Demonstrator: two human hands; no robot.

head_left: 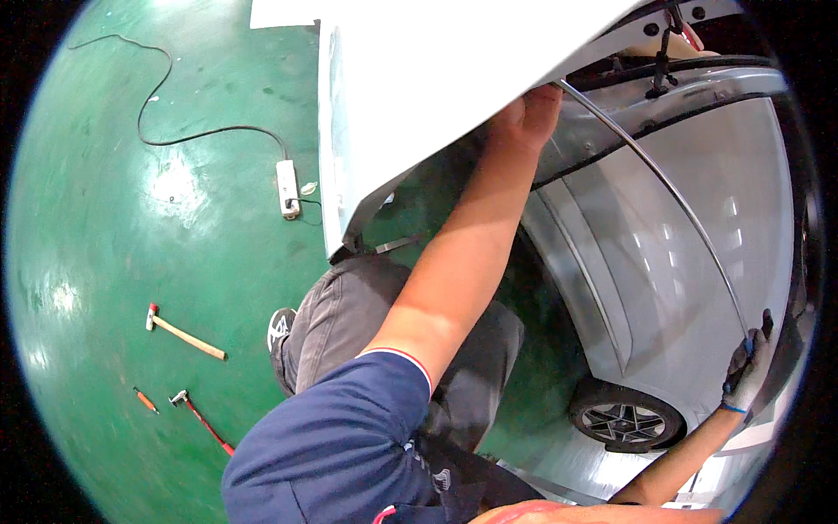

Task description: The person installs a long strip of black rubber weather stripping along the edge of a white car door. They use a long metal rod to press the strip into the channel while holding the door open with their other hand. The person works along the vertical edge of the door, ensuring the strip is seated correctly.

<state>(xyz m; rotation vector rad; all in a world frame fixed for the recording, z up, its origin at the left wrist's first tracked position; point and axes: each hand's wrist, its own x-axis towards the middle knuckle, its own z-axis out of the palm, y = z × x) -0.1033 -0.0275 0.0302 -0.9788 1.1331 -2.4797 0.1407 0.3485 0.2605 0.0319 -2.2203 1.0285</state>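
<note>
A long, thin metal rod runs in a shallow curve from the opened white car door down to the right. My right hand, in a grey and dark work glove, is closed round the rod's lower end. At its upper end my bare left hand reaches in beside the door's edge. Its fingers look curled at the rod, and their tips are hidden, as is the rod's far tip. Behind the rod lies the car's grey-white side panel.
On the green floor lie a wooden-handled mallet, a red-handled hammer and a small orange tool. A white power strip trails a black cable near the door. The car's wheel is below the panel. My knees are bent beneath my left arm.
</note>
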